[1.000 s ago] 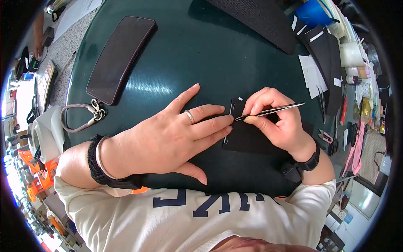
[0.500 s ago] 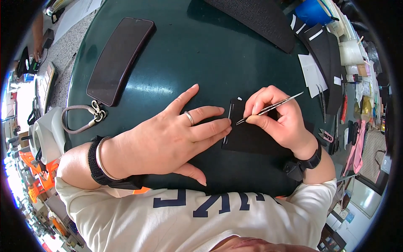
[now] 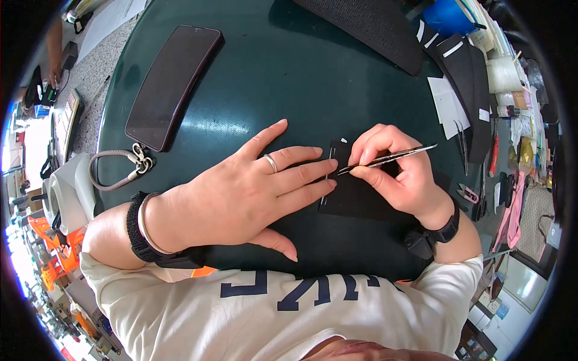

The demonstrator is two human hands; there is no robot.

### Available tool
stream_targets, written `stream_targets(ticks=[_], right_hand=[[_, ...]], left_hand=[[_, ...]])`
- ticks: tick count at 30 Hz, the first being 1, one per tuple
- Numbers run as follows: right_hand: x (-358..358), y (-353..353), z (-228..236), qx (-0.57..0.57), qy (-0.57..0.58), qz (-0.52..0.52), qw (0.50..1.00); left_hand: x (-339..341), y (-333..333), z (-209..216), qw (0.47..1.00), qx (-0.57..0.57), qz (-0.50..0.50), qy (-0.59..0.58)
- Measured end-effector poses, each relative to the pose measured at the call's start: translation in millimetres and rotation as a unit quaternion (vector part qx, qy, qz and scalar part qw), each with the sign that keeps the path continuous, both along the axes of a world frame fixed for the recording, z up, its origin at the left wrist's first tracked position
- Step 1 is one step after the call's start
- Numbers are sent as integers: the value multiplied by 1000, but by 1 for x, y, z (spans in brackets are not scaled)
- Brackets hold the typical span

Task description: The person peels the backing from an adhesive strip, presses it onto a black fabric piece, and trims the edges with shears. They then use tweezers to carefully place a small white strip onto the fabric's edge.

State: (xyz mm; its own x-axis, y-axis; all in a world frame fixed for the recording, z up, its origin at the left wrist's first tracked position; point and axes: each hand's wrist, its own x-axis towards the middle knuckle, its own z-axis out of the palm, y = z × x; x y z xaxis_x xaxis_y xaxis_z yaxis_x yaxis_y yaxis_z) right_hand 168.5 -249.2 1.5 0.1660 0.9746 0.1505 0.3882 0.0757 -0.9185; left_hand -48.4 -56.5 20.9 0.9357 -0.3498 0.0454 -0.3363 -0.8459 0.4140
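A flat black piece (image 3: 367, 195) lies on the dark green tabletop, with a thin whitish line along its left edge. My left hand (image 3: 241, 186) is spread flat, palm down, its fingertips resting on that left edge. My right hand (image 3: 394, 171) pinches a pair of slim metal tweezers (image 3: 400, 154) between thumb and fingers. The tweezers' tips point left and sit close to my left middle fingertips, over the black piece. Whether the tips hold anything is too small to tell. A tiny white bit (image 3: 344, 140) is at the piece's upper edge.
A dark phone (image 3: 174, 87) with a grey cord loop (image 3: 111, 171) lies at the left. Black curved panels (image 3: 469, 90), white paper (image 3: 445, 105), another pair of tweezers (image 3: 462, 147) and pink thread snips (image 3: 467, 194) are on the right. Another person's arm (image 3: 54, 51) shows at the far left.
My left fingers have spread apart slightly and shifted a little right along the piece's edge. The tweezers have tilted flatter, their back end lower, with the tips still near the left fingertips.
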Motion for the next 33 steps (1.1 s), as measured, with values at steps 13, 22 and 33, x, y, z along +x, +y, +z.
stream_targets(ticks=[13, 22, 33], right_hand=[[5, 5, 4, 60, -125, 58, 989], [2, -2, 5, -22, 27, 6, 999], [2, 5, 2, 50, -83, 34, 995]], left_hand=[[-1, 0, 0, 1000, 20, 4, 5], [0, 0, 2, 1000, 27, -2, 5], [0, 2, 2, 1000, 18, -6, 17]])
